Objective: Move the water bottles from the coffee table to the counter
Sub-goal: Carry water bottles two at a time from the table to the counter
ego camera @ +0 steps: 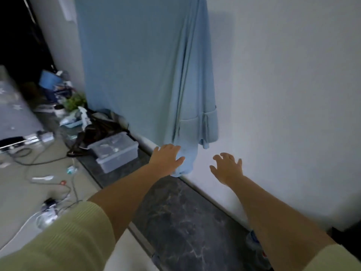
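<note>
Both my hands reach forward with nothing in them and their fingers spread. My left hand [166, 157] hovers by the lower end of a hanging light-blue cloth [148, 75]. Close to the white wall is my right hand [226, 169], above the dark marble counter [179, 218]. On the counter's near right end stands what looks like a clear water bottle [254, 242] with a blue label, partly hidden by my right forearm. The coffee table is not in view.
A lidded clear plastic box [115, 149] sits further along the counter, with dark straps, a small plant [75, 102] and a blue bucket [49, 79] beyond it. Cables, a white spoon-like item [42, 178] and crumpled clear plastic [46, 216] lie on the pale floor at left.
</note>
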